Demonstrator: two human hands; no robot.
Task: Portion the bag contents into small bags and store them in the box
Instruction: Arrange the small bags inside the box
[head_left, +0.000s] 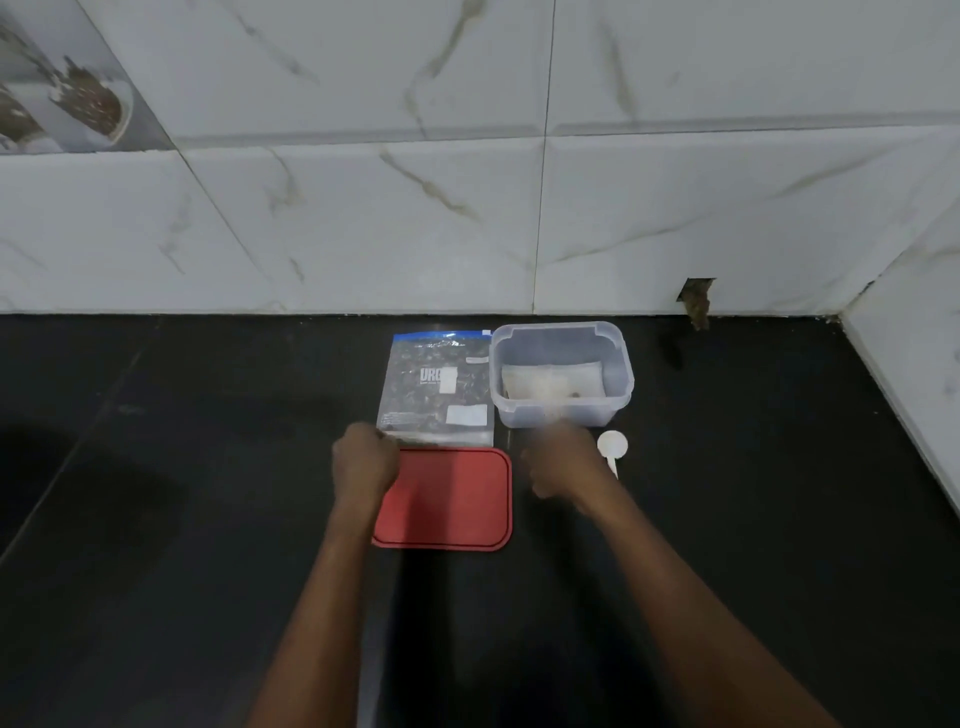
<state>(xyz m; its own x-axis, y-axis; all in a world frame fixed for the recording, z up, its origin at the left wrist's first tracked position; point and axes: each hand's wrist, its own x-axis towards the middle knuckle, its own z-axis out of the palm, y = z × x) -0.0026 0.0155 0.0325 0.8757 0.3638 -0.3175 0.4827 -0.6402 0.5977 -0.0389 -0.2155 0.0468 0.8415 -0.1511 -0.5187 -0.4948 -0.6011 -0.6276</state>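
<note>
Gently — your left hand (363, 460) curls its fingers on the floppy, slippery zip bag (439, 387) corner; your right hand (563, 460) is too blurry to tell.

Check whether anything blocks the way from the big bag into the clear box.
Nothing visible does. The box stands open right beside the bag, its red lid flat on the counter nearer the person. The left hand is at the bag's near corner; the blurred right hand is before the box.
</note>
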